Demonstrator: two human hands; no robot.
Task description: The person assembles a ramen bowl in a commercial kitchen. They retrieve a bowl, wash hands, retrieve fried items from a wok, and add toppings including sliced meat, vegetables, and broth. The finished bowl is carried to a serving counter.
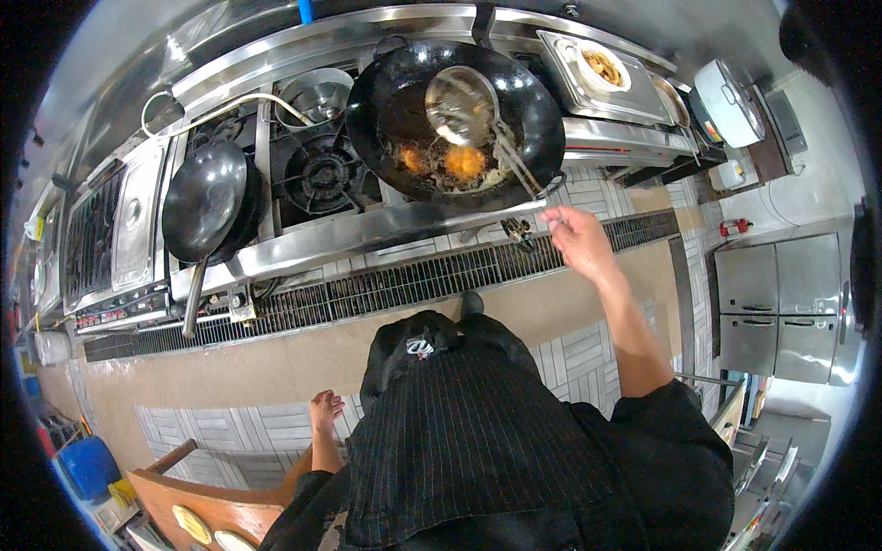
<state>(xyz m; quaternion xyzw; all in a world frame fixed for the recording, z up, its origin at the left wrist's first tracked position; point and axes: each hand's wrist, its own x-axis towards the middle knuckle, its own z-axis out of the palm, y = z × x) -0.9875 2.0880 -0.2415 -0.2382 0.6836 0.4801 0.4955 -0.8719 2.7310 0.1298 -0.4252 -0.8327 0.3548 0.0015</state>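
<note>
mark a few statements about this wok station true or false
1. The right hand grips the ladle. False: it hangs open near the handle's end, apparently not touching.
2. The large wok holds food. True.
3. The left hand holds the small wok. False: it is empty, down by the wooden counter.
4. The small wok sits left of the large one. True.
5. The ladle lies on the floor. False: it rests in the large wok.

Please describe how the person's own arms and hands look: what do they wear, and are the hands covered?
Both hands are bare: the left hand and right hand wear no gloves, rings or watch that I can see. The forearms are uncovered. Dark sleeves end near the elbows, matching a dark pinstriped apron.
</note>
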